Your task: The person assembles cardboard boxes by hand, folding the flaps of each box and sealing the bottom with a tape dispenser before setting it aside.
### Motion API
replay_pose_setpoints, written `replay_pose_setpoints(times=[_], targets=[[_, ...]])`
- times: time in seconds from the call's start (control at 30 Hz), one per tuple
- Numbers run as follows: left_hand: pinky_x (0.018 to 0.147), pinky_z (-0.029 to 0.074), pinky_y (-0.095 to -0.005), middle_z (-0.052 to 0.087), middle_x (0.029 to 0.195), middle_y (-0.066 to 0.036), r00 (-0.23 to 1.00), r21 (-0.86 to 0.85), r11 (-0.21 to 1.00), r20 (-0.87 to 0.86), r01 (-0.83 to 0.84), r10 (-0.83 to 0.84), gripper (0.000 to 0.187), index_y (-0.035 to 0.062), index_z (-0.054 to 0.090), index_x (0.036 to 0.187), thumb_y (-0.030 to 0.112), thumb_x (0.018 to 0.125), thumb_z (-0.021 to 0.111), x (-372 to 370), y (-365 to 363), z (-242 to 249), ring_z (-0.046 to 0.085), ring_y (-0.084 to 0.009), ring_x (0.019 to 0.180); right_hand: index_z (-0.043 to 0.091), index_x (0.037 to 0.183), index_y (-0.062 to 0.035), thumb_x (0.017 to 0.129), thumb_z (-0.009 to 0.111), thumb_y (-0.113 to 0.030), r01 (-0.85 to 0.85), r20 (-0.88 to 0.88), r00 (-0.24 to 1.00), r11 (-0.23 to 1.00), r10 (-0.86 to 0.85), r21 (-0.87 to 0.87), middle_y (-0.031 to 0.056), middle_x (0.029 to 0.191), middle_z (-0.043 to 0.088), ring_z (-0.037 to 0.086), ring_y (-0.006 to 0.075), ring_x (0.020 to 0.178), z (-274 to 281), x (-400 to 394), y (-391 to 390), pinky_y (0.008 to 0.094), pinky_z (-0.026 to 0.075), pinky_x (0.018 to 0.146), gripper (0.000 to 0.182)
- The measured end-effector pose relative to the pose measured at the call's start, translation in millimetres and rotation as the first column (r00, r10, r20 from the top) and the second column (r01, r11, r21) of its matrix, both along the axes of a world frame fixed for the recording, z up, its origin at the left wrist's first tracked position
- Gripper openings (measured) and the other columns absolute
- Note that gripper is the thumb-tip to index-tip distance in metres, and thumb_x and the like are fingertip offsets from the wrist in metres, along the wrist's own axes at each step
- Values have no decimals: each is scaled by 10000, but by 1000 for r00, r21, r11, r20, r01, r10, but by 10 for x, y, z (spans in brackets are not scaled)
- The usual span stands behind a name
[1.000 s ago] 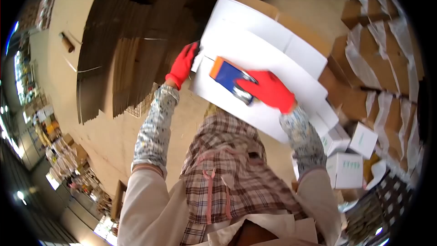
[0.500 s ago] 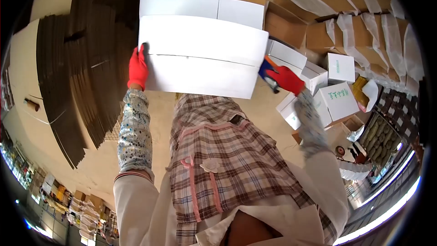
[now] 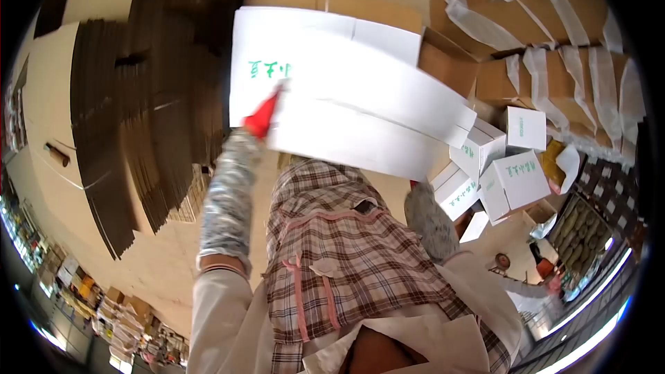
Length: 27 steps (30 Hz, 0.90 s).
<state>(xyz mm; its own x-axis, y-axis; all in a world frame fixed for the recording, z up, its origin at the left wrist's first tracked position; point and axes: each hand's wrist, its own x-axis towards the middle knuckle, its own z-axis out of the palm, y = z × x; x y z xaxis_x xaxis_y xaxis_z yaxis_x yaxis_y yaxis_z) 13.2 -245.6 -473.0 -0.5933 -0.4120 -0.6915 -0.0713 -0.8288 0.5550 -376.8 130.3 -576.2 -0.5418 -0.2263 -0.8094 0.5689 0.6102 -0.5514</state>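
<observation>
My left hand (image 3: 262, 116), in a red glove with a dark fingertip, grips the left end of a flattened white carton (image 3: 374, 114). The carton is tilted, its right end swung down and toward me, and a crease runs along it. Under it lies another white cardboard surface (image 3: 258, 33) with green lettering, on top of brown cardboard (image 3: 374, 15). Of my right arm I see the patterned sleeve (image 3: 428, 225) below the carton's right end. My right hand is almost wholly hidden behind the carton, with only a sliver of red showing.
Tall stacks of flat brown cardboard (image 3: 104, 131) stand on the left. Several closed white boxes (image 3: 516, 183) with green print are piled at the right. Behind them are large brown cartons (image 3: 547, 0) with translucent liners. Another person (image 3: 533, 294) is at the lower right.
The flattened carton has shifted right and tilted, uncovering green lettering beneath. My left hand moved right with it. My right hand, which held a blue and orange tape dispenser, dropped behind the carton.
</observation>
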Motion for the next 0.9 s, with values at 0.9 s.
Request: replay_pose_setpoints(times=[0.9], targets=[[1000,375,-345,470,1323,-135,609,-724,263,-265,-638,748,526,26,369,1364,348,960,470,1149,-467,565,467,-212,1187,510,1214,-77,923,526,-368,-114,-235,972,846,-13,-521,92,937,637,636,206,812,407,-1187,-1518,332,521,694,412]])
